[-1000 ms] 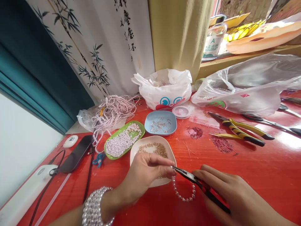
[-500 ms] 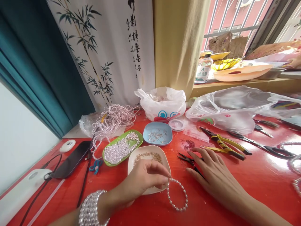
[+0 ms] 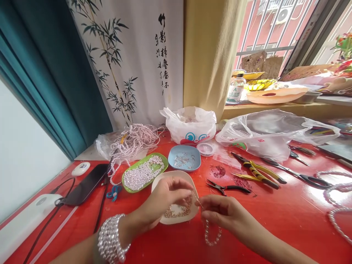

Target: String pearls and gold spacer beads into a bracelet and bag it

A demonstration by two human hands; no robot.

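A small bracelet of pearly beads (image 3: 213,242) dangles below my right hand (image 3: 224,212), whose thumb and fingers are pinched on its upper end. My left hand (image 3: 172,196) is closed too, its fingertips pinching a thin end of the same strand; the fine detail between the hands is too small to make out. Under my left hand lies a cream dish (image 3: 192,216) with gold beads (image 3: 177,211), partly covered by the hand. A wide band of pearl strands (image 3: 112,238) circles my left wrist. Beyond my right hand, black-handled pliers (image 3: 227,187) rest on the red table.
A green tray (image 3: 165,165) of pearl beads and a blue dish (image 3: 171,167) of metal pins stand behind. Yellow-black pliers (image 3: 261,174), scissors (image 3: 299,174) and pearl strands (image 3: 338,220) lie right; a phone (image 3: 85,186) and power strip (image 3: 33,216) lie left. Plastic bags (image 3: 189,128) sit at the back.
My right hand has come off the black-handled pliers and moved left to the bracelet, now pinching it beside my left hand. The bracelet now hangs under the right hand.
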